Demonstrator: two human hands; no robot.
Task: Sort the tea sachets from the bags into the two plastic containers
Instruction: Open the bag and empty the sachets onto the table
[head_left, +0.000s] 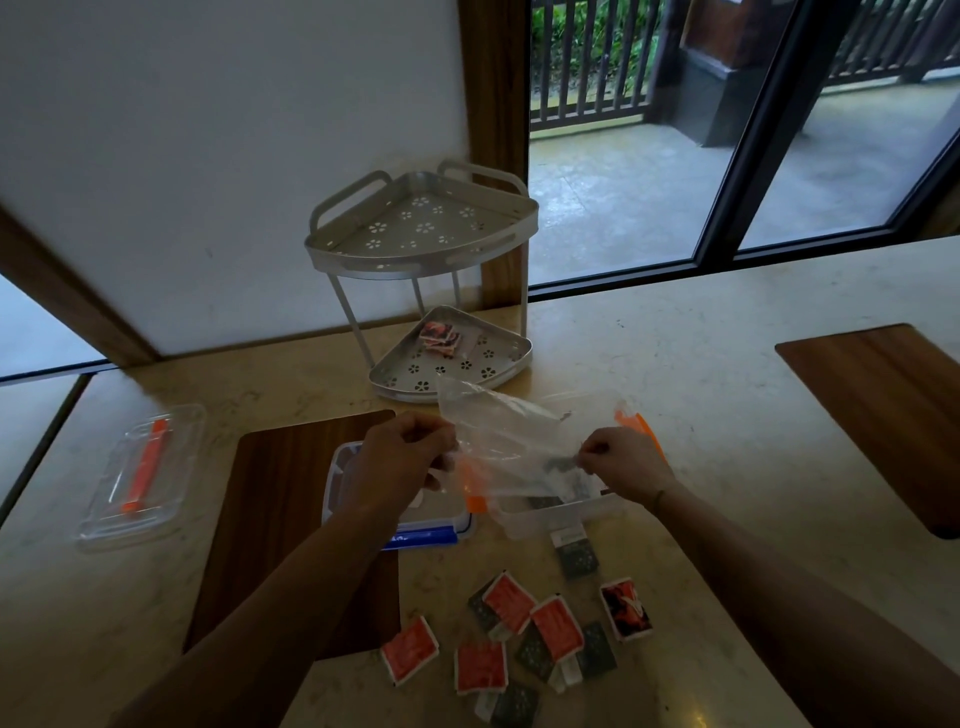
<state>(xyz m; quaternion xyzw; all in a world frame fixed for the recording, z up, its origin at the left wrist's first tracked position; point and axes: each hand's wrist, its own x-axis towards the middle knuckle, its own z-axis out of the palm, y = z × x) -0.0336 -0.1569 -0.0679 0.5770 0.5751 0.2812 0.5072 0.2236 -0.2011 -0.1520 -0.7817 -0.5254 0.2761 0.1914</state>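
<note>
Above the two plastic containers (545, 514) on the tabletop (701, 395), I held a clear zip bag (511, 436) stretched between my hands. My left hand (400, 457) pinched its left edge with curled fingers, and my right hand (621, 462) pinched the right edge. Orange and dark tea sachets (524, 639) lay scattered near me, with more on the metal rack's (421, 244) lower tray.

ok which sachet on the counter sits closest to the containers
The dark green sachet, alone just in front of the right container. The orange sachets and other green ones lie in a loose pile nearer the person.
</note>
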